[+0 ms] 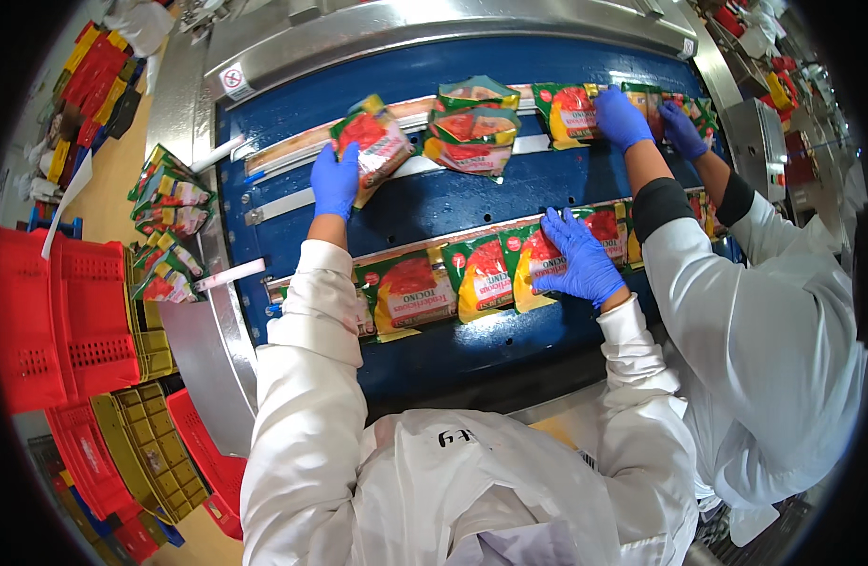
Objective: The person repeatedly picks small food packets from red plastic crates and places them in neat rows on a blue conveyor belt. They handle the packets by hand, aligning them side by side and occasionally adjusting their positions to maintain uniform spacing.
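My left hand (336,182), in a blue glove, grips the left edge of a green, red and yellow food pouch (385,144), held tilted over the far metal bars. My right hand (581,259), also gloved in blue, lies with fingers spread on the near row of pouches. In that row a flat pouch (413,294) and several more lie side by side along a long bar. Just right of my left hand, a stack of overlapping pouches (471,132) rests across the far bars. The blue bed (434,212) of the machine shows between the two rows.
At the right, a co-worker's gloved hands (625,117) touch pouches in the far row. More pouches (170,196) are heaped beyond the machine's left edge. Red crates (66,321) and yellow crates (151,443) stand at the left. A curved steel cover (434,33) spans the back.
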The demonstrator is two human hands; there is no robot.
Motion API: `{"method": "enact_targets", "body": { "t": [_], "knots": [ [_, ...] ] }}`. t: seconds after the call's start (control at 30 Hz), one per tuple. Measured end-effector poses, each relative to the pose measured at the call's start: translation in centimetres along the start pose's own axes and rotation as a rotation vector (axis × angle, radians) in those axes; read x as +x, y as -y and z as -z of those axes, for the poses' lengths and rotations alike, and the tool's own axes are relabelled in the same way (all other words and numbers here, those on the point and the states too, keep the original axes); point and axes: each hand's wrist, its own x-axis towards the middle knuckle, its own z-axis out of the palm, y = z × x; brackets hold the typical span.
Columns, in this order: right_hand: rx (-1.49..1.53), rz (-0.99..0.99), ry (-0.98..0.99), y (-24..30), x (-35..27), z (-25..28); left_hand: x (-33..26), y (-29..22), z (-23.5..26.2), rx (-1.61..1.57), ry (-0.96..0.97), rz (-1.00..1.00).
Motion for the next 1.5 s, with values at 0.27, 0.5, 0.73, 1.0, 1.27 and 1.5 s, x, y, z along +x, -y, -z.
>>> {"method": "enact_targets", "body": {
  "t": [0.27,0.5,0.73,1.0,1.27,1.5],
  "knots": [
    [1.198,0.119,-0.487,16.3,12.9,0.1,-6.1,-11.8,8.4,-0.364,0.223,-0.304],
    [1.619,0.118,-0.451,22.4,18.3,-1.0,-7.5,-9.6,14.8,-0.726,0.120,-0.059],
    [1.112,-0.149,-0.082,18.0,22.9,-10.4,-4.5,4.7,16.3,-0.150,0.264,0.107],
    [-0.002,0.007,-0.606,22.0,32.2,-7.2,6.3,6.5,14.6,0.494,-0.034,-0.277],
    [0.097,-0.120,-0.630,21.7,33.3,-8.0,2.8,3.2,10.2,0.507,-0.119,-0.638],
    [0.282,0.227,-0.666,19.5,27.6,-6.8,2.6,3.5,8.7,0.676,0.177,-0.353]
  ]
}}
